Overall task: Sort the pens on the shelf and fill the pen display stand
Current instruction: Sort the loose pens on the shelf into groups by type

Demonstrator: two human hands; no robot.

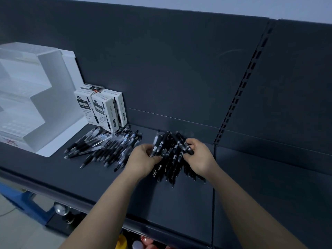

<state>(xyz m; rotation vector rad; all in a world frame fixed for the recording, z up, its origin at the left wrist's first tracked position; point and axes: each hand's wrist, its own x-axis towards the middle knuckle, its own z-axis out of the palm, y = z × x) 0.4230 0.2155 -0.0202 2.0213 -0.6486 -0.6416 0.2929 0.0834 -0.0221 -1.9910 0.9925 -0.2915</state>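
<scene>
Sorting step: both hands in the dark pen pile, stand not yet filled.

Left hand (145, 157) pinching a few pens (156, 144); right hand (196, 155) closed on a couple more, hands apart w/ dark pile (170, 164) between. Clear-barrel pile (107, 146) just left, near boxes (101, 108). White stand (45, 97) far left on shelf (179, 203), tiers look empty. Next, prob.: square up a bunch, tips one way, carry left to stand. Box print: only "0.5" readable, rest too small.
</scene>
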